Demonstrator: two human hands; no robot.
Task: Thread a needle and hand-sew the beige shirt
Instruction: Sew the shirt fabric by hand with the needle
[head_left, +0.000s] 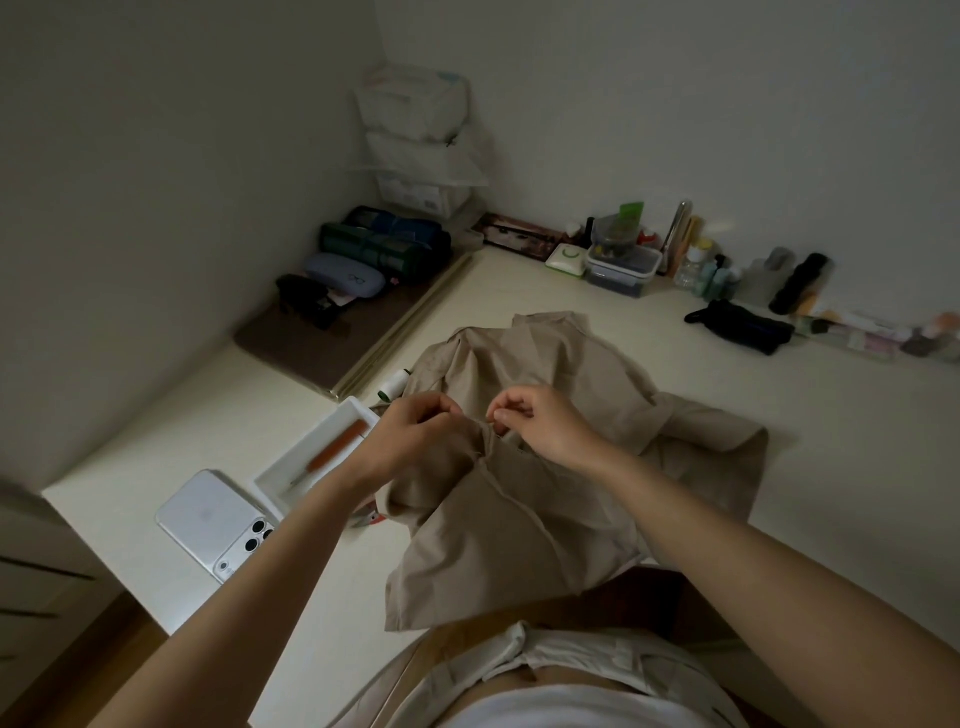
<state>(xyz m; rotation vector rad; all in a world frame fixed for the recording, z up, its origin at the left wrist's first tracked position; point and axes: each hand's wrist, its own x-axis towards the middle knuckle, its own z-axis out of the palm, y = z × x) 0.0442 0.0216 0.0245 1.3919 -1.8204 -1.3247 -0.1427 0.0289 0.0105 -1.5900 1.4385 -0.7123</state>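
Observation:
The beige shirt (519, 519) lies bunched on the pale table, its front part hanging over the near edge toward my lap. My left hand (410, 431) grips a raised fold of the shirt, fingers curled round the cloth. My right hand (535, 421) hovers just right of that fold with thumb and forefinger pinched together; the needle and thread are too thin to make out between them. A white thread spool (393, 383) stands on the table just left of the shirt.
A white tray (291, 478) holding an orange-handled tool (337, 449) sits left of my hands, a phone (218, 525) face down beside it. A brown mat (322, 343) with cases lies at the back left. Boxes, bottles and a black pouch (740, 325) line the far wall.

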